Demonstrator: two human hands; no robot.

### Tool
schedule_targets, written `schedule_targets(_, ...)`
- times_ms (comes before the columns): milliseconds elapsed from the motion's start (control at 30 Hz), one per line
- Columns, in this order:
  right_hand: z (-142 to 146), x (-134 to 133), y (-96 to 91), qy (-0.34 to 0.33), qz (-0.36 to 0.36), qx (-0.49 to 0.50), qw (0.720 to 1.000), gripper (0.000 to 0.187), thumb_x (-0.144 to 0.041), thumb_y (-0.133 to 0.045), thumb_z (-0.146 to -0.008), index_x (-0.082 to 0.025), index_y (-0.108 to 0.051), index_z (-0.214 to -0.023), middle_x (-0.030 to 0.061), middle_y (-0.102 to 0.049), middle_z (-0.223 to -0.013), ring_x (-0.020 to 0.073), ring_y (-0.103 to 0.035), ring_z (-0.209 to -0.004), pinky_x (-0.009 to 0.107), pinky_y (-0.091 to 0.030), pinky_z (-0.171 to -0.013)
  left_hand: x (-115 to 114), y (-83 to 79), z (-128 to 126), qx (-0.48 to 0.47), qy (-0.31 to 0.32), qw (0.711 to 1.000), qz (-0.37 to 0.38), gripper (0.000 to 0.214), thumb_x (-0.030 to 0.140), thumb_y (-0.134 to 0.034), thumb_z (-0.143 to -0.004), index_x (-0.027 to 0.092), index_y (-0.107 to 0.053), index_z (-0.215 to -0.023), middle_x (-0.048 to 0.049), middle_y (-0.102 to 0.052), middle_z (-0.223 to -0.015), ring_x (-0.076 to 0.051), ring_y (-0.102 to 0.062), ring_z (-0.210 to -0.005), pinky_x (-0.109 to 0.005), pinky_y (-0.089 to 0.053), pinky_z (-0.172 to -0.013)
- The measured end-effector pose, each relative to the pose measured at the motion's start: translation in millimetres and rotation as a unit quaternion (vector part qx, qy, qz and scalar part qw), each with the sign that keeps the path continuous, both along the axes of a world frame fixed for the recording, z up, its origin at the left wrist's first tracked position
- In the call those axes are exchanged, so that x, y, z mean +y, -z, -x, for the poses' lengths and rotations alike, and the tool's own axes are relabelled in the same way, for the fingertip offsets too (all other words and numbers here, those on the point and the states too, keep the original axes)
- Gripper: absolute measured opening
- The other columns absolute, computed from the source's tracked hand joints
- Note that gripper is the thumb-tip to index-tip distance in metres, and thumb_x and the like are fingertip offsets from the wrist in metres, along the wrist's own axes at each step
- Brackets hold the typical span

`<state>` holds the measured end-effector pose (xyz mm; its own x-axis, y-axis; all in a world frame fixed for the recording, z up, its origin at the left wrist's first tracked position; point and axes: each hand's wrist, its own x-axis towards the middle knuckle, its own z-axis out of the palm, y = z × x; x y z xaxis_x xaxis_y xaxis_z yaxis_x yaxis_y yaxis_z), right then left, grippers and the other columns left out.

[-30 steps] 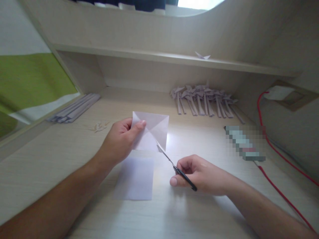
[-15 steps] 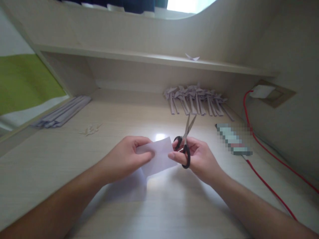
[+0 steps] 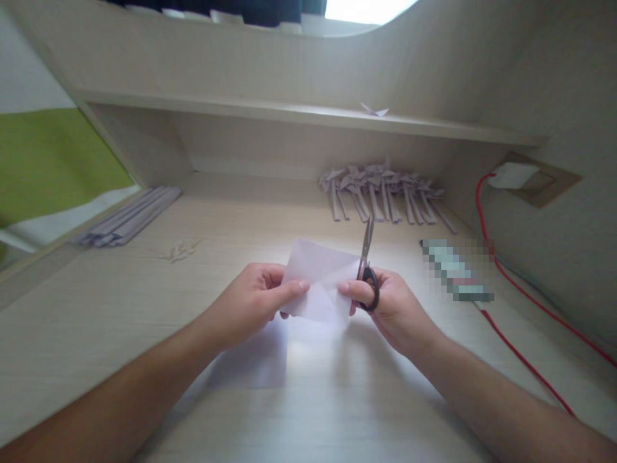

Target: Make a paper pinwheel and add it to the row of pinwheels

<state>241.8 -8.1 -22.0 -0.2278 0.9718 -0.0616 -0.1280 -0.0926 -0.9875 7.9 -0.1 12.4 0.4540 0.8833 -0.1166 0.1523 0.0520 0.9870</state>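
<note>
A small square sheet of white paper (image 3: 322, 273) is stretched between my hands above the desk, with faint creases across it. My left hand (image 3: 263, 292) pinches its left edge, thumb on top. With its thumb on the lower right part of the paper, my right hand (image 3: 393, 302) also keeps hold of black-handled scissors (image 3: 367, 257). Their blades point away from me and lie nearly together, beside the paper's right edge. Another white sheet (image 3: 255, 360) rests flat on the desk under my left hand, which partly covers it.
Paper pinwheels (image 3: 380, 186) with rolled stems lie in a row below the shelf (image 3: 289, 110). Rolled paper sticks (image 3: 132, 215) are stacked at the left, near small pale pieces (image 3: 178, 251). A phone (image 3: 456, 270) with a red cable (image 3: 525, 363) lies at the right.
The paper has turned and is now spread flat between both hands, with my right thumb further onto it. The scissor blades have come closer together and tilted.
</note>
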Motion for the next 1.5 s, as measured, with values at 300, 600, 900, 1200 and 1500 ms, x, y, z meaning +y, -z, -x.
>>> schedule_targets(300, 1.1, 1.3, -4.1, -0.023, 0.012, -0.037, 0.999, 0.031, -0.042, -0.085, -0.080, -0.016, -0.068, -0.073, -0.0015, -0.062, -0.065, 0.0121, -0.053, -0.062, 0.027, -0.041, -0.063, 2.6, 2.7, 5.2, 0.046, -0.026, 0.998, -0.039, 0.043, 0.050, -0.062, -0.093, 0.018, -0.057, -0.066, 0.0031, -0.050, -0.058, -0.011, -0.043, -0.053, -0.025, -0.033, -0.052)
schedule_targets(600, 4.8, -6.4, -12.2, -0.177, 0.062, -0.155, 0.970, 0.044, -0.056, -0.078, -0.082, -0.016, -0.064, -0.074, -0.0031, -0.052, -0.063, 0.0109, -0.043, -0.059, 0.026, -0.028, -0.056, 12.4, -4.8, 19.9, -0.005, -0.199, 0.974, -0.108, 0.037, 0.037, -0.065, -0.092, 0.018, -0.054, -0.061, 0.0034, -0.051, -0.052, -0.011, -0.045, -0.048, -0.025, -0.035, -0.048)
schedule_targets(900, 0.5, -10.6, -14.5, -0.237, 0.090, -0.163, 0.954, 0.047, -0.052, -0.084, -0.078, -0.019, -0.052, -0.070, -0.0059, -0.039, -0.065, 0.0101, -0.033, -0.061, 0.028, -0.021, -0.057, 11.0, -8.0, 20.9, 0.001, -0.220, 0.968, -0.124, 0.035, 0.035, -0.066, -0.091, 0.019, -0.055, -0.061, 0.0045, -0.051, -0.052, -0.011, -0.045, -0.048, -0.024, -0.035, -0.047)
schedule_targets(1200, 1.5, -11.1, -13.6, -0.237, 0.096, -0.159, 0.954, 0.050, -0.056, -0.084, -0.077, -0.019, -0.052, -0.067, -0.0069, -0.037, -0.061, 0.0094, -0.029, -0.058, 0.029, -0.018, -0.054, 9.7, -11.0, 18.8, 0.040, -0.211, 0.968, -0.130, 0.039, 0.037, -0.065, -0.091, 0.020, -0.053, -0.058, 0.0032, -0.051, -0.050, -0.012, -0.045, -0.048, -0.025, -0.035, -0.049)
schedule_targets(1500, 1.3, -11.3, -14.3, -0.226, 0.090, -0.174, 0.954, 0.045, -0.052, -0.082, -0.080, -0.018, -0.056, -0.066, -0.0058, -0.041, -0.060, 0.0097, -0.032, -0.057, 0.029, -0.021, -0.053, 7.7, -11.3, 18.6, 0.054, -0.214, 0.967, -0.130, 0.040, 0.038, -0.065, -0.091, 0.020, -0.053, -0.057, 0.0030, -0.051, -0.050, -0.012, -0.044, -0.048, -0.026, -0.035, -0.049)
